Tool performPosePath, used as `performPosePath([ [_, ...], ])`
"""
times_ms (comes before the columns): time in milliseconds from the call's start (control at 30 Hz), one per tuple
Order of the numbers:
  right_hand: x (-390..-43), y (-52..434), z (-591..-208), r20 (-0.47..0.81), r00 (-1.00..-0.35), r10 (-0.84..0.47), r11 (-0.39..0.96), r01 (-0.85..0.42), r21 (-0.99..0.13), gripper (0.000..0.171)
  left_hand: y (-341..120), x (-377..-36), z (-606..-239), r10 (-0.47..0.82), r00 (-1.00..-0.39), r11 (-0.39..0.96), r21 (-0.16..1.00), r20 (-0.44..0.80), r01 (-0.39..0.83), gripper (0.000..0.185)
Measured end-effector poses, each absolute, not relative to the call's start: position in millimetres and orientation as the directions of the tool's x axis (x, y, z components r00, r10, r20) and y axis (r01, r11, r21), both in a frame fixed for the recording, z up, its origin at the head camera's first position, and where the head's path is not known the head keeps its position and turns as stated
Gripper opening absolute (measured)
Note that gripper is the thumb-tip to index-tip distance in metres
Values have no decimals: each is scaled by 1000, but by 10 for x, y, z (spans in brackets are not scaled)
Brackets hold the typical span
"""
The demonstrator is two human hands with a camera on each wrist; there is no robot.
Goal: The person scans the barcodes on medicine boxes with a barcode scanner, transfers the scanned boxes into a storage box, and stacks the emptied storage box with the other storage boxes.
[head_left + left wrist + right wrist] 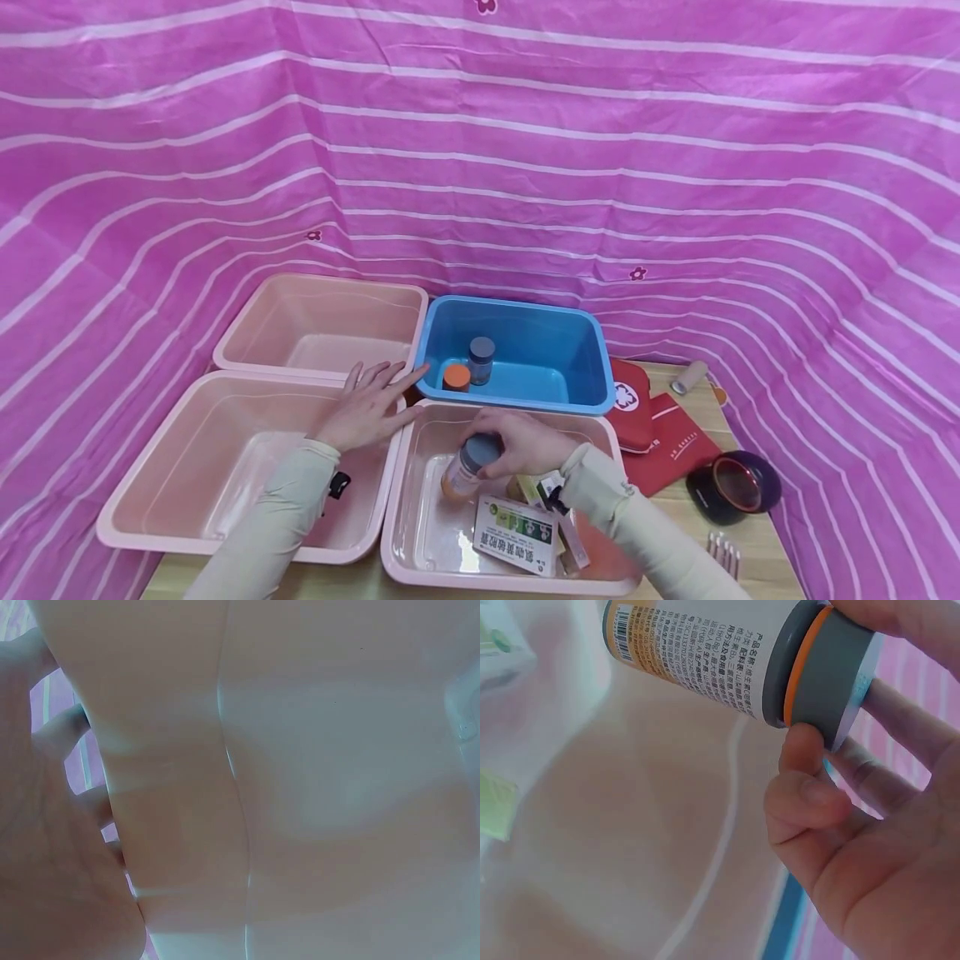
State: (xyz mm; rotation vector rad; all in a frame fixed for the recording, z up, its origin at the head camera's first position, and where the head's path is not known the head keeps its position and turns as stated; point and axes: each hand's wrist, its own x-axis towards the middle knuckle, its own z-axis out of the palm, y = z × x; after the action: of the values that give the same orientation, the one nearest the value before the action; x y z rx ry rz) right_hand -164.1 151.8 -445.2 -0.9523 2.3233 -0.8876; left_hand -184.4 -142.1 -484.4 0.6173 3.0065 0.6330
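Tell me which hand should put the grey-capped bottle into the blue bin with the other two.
Right. The right hand already grips the bottle by its grey cap, just in front of the blue bin. The left hand lies flat and open on the pink bin's rim, holding nothing.

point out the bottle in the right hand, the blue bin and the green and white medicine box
bottle (705, 660), right wrist view, label.
blue bin (517, 403), head view, front rim.
green and white medicine box (517, 533), head view, top face.

cream ribbed-cuff sleeves (285, 508), black wrist straps (339, 484)
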Motion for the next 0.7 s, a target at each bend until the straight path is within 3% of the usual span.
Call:
performPosePath([
  [233,-1703,1835,-4292,-123,-657,-744,455,-363,-813,46,-1419,-1856,-4865,380,-923,836,405,60,371,72],
  [700,-1595,2510,-4072,-27,-806,-591,548,-376,-747,46,-1418,-1864,-4858,383,-923,834,413,42,365,73],
])
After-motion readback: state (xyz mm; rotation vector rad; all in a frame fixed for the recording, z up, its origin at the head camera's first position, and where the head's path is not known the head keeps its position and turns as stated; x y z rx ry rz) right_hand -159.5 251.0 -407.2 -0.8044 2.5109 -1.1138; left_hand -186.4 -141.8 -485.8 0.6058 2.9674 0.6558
